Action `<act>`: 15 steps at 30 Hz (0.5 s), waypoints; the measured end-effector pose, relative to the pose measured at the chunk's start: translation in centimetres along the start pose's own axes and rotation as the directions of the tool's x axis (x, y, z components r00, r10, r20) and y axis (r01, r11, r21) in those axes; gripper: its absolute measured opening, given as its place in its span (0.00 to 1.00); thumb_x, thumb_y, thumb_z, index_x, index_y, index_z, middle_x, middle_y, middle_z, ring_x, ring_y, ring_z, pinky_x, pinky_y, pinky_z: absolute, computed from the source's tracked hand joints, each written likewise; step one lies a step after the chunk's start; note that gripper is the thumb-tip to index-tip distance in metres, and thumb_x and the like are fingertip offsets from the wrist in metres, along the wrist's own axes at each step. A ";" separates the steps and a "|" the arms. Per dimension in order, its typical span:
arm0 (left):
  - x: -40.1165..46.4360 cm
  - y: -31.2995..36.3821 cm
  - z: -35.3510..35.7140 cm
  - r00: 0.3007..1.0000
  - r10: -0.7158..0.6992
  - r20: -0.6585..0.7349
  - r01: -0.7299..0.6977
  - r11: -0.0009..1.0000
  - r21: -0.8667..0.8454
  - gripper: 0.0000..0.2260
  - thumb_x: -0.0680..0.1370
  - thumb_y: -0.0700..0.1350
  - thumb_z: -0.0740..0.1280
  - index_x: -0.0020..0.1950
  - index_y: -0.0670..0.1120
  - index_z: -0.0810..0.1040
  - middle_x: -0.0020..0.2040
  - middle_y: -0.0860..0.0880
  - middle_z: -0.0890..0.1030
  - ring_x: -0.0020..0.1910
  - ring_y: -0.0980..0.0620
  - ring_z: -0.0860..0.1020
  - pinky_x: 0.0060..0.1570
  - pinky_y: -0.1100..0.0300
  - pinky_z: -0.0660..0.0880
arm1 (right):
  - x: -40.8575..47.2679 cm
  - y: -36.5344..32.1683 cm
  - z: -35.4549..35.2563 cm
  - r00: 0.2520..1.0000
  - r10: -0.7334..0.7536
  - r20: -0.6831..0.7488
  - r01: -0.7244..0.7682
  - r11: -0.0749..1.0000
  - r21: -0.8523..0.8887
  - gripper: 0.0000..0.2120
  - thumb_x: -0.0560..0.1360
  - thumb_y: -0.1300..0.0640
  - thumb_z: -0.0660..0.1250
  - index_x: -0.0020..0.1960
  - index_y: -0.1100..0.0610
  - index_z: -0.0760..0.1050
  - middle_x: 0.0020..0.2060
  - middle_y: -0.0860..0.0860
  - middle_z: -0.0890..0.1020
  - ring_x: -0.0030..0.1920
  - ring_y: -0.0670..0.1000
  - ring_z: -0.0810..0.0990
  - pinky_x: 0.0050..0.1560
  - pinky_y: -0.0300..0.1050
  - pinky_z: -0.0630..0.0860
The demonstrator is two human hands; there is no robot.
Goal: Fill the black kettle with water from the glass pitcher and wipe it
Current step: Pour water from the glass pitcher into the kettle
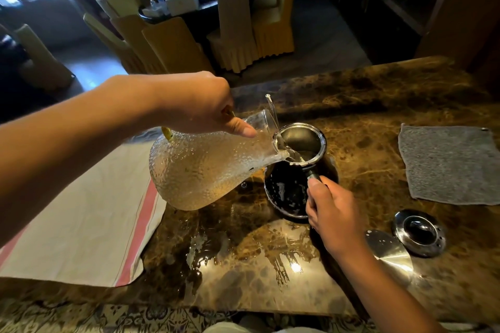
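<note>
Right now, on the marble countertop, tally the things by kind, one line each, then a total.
Glass pitcher, tilted, gripped by the left hand: 1
Black kettle, handle held by the right hand: 1
Cloths: 2, a grey cloth and a white red-striped cloth
Metal lid: 1
Metal disc: 1
Total: 6

We see a striped cloth point(89, 224) over the surface's point(378, 94) left edge, round metal lid point(418, 232) nr right edge, w/ chairs point(238, 30) beyond the far edge.
</note>
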State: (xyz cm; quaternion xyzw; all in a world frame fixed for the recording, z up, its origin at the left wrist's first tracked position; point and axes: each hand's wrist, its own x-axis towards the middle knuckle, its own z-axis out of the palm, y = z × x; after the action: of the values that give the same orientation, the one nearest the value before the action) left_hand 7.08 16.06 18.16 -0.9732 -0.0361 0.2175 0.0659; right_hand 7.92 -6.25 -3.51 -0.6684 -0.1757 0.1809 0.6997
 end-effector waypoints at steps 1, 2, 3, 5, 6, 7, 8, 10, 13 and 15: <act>0.0 0.0 0.0 1.000 0.007 -0.001 -0.007 1.000 0.009 0.38 0.60 0.78 0.52 0.40 0.44 0.78 0.36 0.46 0.81 0.36 0.49 0.80 0.36 0.57 0.78 | 0.0 0.0 0.0 1.000 0.002 0.000 -0.001 1.000 -0.003 0.27 0.75 0.38 0.60 0.36 0.62 0.64 0.25 0.54 0.65 0.26 0.52 0.62 0.28 0.48 0.58; 0.1 0.0 0.0 1.000 0.014 -0.001 -0.014 1.000 0.011 0.39 0.60 0.78 0.53 0.41 0.44 0.78 0.37 0.46 0.81 0.37 0.48 0.81 0.37 0.55 0.80 | 0.1 0.1 0.0 1.000 0.006 0.000 -0.006 1.000 0.000 0.26 0.75 0.38 0.60 0.36 0.62 0.64 0.25 0.53 0.65 0.26 0.52 0.62 0.28 0.46 0.58; 0.1 0.0 -0.1 1.000 0.020 -0.001 -0.020 1.000 0.007 0.39 0.60 0.78 0.53 0.41 0.45 0.79 0.37 0.45 0.82 0.37 0.48 0.81 0.39 0.54 0.81 | 0.1 0.1 0.0 1.000 0.013 0.002 -0.013 1.000 0.007 0.25 0.75 0.38 0.61 0.35 0.60 0.64 0.24 0.51 0.65 0.25 0.50 0.62 0.27 0.44 0.58; 0.0 0.1 -0.2 1.000 0.020 0.009 -0.020 1.000 -0.001 0.38 0.60 0.78 0.53 0.41 0.45 0.79 0.37 0.46 0.82 0.37 0.49 0.81 0.38 0.54 0.82 | 0.2 0.2 -0.1 1.000 0.022 0.008 -0.022 1.000 0.011 0.24 0.75 0.38 0.61 0.35 0.58 0.65 0.24 0.47 0.65 0.25 0.47 0.62 0.27 0.41 0.59; 0.0 0.2 -0.3 1.000 0.013 0.017 -0.013 1.000 0.002 0.38 0.60 0.78 0.53 0.41 0.45 0.79 0.37 0.46 0.82 0.36 0.49 0.81 0.37 0.56 0.80 | 0.2 0.3 -0.1 1.000 0.023 0.010 -0.023 1.000 0.007 0.24 0.75 0.37 0.61 0.35 0.58 0.65 0.24 0.46 0.66 0.24 0.47 0.62 0.27 0.40 0.60; 0.0 0.4 -0.4 1.000 0.004 0.024 -0.004 1.000 0.007 0.38 0.60 0.78 0.53 0.42 0.46 0.78 0.37 0.47 0.82 0.36 0.50 0.81 0.36 0.57 0.78 | 0.2 0.3 -0.1 1.000 0.023 0.011 -0.023 1.000 0.005 0.24 0.75 0.37 0.60 0.35 0.58 0.66 0.23 0.46 0.66 0.24 0.46 0.63 0.26 0.39 0.60; 0.0 0.6 -0.5 1.000 -0.008 0.030 0.007 1.000 0.014 0.37 0.60 0.78 0.53 0.42 0.46 0.78 0.37 0.47 0.82 0.36 0.51 0.80 0.35 0.58 0.76 | 0.2 0.3 -0.1 1.000 0.023 0.013 -0.023 1.000 0.005 0.25 0.74 0.37 0.60 0.35 0.59 0.66 0.24 0.46 0.66 0.24 0.46 0.63 0.26 0.39 0.61; 0.1 0.8 -0.7 0.999 -0.034 0.036 0.033 0.999 0.029 0.34 0.62 0.77 0.55 0.41 0.47 0.78 0.36 0.48 0.81 0.35 0.52 0.79 0.32 0.60 0.73 | 0.1 0.3 -0.1 1.000 0.020 0.014 -0.020 1.000 0.002 0.24 0.75 0.37 0.60 0.35 0.58 0.66 0.24 0.46 0.66 0.25 0.47 0.63 0.27 0.40 0.61; 0.4 1.0 -1.1 0.998 -0.054 0.044 0.052 0.997 0.050 0.32 0.63 0.76 0.56 0.40 0.47 0.77 0.35 0.48 0.80 0.33 0.52 0.78 0.31 0.60 0.71 | 0.1 0.2 -0.1 1.000 0.019 0.015 -0.019 1.000 -0.002 0.24 0.75 0.37 0.60 0.35 0.57 0.66 0.24 0.48 0.66 0.25 0.48 0.62 0.27 0.42 0.60; 0.5 1.1 -1.2 0.997 -0.055 0.045 0.052 0.997 0.057 0.31 0.63 0.76 0.56 0.39 0.48 0.77 0.34 0.49 0.79 0.33 0.52 0.77 0.31 0.60 0.71 | 0.1 0.2 -0.1 1.000 0.016 0.017 -0.016 1.000 0.003 0.25 0.75 0.37 0.61 0.36 0.59 0.65 0.25 0.49 0.66 0.26 0.49 0.62 0.27 0.43 0.60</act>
State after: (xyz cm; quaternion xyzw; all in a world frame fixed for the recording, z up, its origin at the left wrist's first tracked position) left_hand 8.05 14.88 18.84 -0.9644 -0.0577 0.2389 0.0978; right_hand 8.10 -6.27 -3.75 -0.6672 -0.1761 0.1923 0.6978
